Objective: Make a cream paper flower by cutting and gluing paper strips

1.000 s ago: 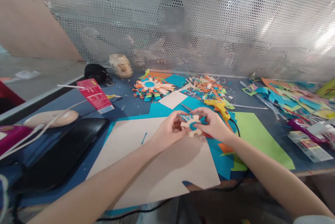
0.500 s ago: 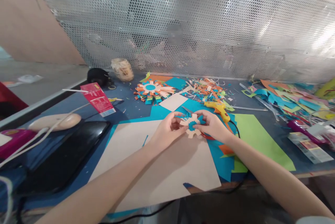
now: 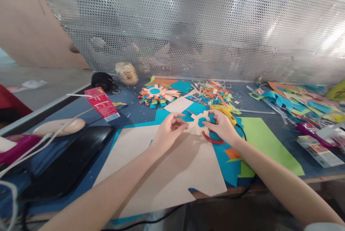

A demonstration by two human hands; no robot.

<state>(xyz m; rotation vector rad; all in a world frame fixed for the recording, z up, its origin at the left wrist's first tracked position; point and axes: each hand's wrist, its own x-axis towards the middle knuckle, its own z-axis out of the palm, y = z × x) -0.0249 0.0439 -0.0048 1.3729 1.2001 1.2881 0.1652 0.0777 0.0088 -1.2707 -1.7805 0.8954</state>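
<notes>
A small cream paper flower point(image 3: 198, 123) with a blue centre is pinched at its right side by my right hand point(image 3: 222, 126). My left hand point(image 3: 169, 130) is just left of it, thumb and fingers curved but apart, with nothing seen between them. Scissors lie under and behind the flower; their red handle point(image 3: 212, 140) shows below my right hand. Both hands are above a large cream paper sheet point(image 3: 167, 173), with blue paper point(image 3: 229, 168) beneath it. A yellow glue gun point(image 3: 228, 113) lies just beyond my right hand, partly hidden.
Larger layered paper flowers point(image 3: 156, 92) and a heap of paper scraps point(image 3: 212, 92) lie at the back. A black tablet point(image 3: 70, 162), a red drink carton point(image 3: 102, 103) and cables are at left. Green paper point(image 3: 266, 148) and more scraps point(image 3: 296, 101) lie at right.
My left hand has let go of the small flower and drawn slightly left. The flower has shifted a little right in my right hand, and more of the scissors' red handle shows.
</notes>
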